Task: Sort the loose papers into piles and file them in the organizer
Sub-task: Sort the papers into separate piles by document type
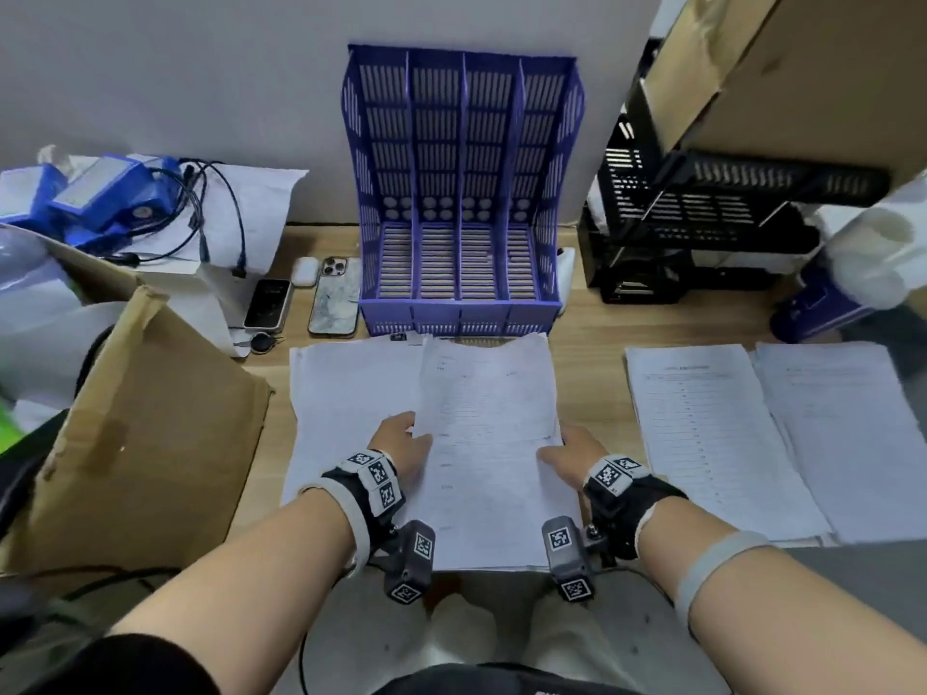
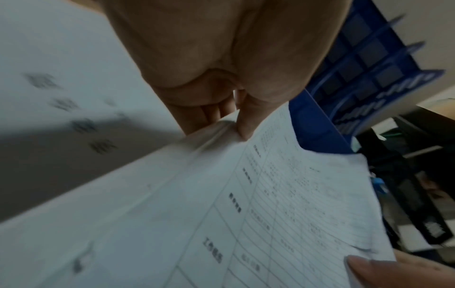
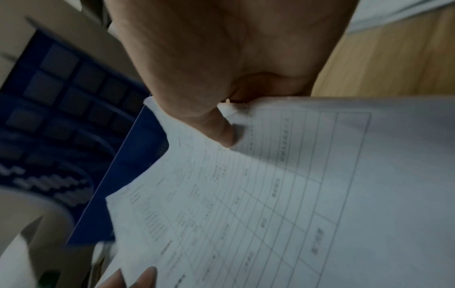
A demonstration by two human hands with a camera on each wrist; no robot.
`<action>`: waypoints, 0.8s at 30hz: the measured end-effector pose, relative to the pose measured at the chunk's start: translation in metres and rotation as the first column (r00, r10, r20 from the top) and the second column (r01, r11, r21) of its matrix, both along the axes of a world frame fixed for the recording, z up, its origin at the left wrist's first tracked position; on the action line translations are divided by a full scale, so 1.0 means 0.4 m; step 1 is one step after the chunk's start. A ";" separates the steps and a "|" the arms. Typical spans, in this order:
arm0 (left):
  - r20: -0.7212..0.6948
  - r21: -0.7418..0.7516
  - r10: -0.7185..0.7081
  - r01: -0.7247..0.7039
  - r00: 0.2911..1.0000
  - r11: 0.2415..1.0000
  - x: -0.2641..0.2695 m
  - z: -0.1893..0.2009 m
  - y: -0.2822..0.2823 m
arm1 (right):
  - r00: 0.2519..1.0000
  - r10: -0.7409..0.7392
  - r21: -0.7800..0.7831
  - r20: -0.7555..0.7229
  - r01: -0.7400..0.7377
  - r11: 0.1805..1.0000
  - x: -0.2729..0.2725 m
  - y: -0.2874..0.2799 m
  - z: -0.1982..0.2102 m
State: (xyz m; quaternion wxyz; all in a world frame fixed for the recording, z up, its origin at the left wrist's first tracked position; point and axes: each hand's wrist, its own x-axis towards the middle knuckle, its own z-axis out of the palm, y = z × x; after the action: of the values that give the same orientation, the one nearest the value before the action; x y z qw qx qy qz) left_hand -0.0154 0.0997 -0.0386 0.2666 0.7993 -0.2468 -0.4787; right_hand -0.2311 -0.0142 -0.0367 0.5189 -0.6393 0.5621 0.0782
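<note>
1. Both forearms are seen nearest the head camera, each with a strap carrying square black-and-white markers.
2. A sheaf of papers [image 1: 489, 443] is gripped at its side edges: the left hand [image 1: 401, 451] pinches the left edge and the right hand [image 1: 572, 456] pinches the right edge.
3. Its long axis runs away from the person, with the far short edge pointed at the blue organizer [image 1: 461, 193] and lying just in front of it.
4. Under the sheaf, a second pile [image 1: 351, 393] is laid flat on the wooden desk [image 1: 592, 353], offset to the left.
5. Two more piles [image 1: 712, 433] [image 1: 842, 433] are laid side by side on the right, well apart from the held sheaf.
6. Four upright compartments are shown in the organizer, which stands against the wall; no paper is seen in them.
7. Only the head view shows the two phones [image 1: 301, 301], the cardboard box [image 1: 140, 433] and the black rack [image 1: 702, 218].
8. From the left wrist view, the thumb [image 2: 242, 124] is seen pressed on top of the sheaf with fingers beneath, and a printed table with ruled lines is visible.
9. From the right wrist view, the thumb [image 3: 221, 132] is seen on the sheaf's crumpled edge; the print is too blurred to read.
</note>
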 end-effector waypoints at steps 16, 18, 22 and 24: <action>-0.233 -0.191 -0.311 0.270 0.921 0.944 -0.491 0.041 -0.366 | 0.877 -0.467 -0.358 -0.112 0.403 0.842 -0.559 -0.249 0.114; -0.268 -0.168 -0.304 0.267 0.914 0.949 -0.526 0.035 -0.388 | 0.869 -0.484 -0.382 -0.103 0.414 0.826 -0.588 -0.279 0.119; -0.138 -0.134 -0.443 0.426 0.886 0.895 -0.553 0.009 -0.403 | 0.837 -0.541 -0.480 -0.081 0.443 0.757 -0.605 -0.324 0.106; -0.117 -0.099 -0.433 0.423 0.894 0.901 -0.544 -0.007 -0.393 | 0.843 -0.534 -0.471 -0.072 0.443 0.763 -0.587 -0.333 0.094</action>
State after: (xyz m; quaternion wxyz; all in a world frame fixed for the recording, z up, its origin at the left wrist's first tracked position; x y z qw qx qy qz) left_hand -0.2330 -0.0576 -0.0415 0.1993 0.6808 -0.4147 -0.5699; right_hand -0.4660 -0.1474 0.0011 0.3047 -0.5578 0.7620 -0.1239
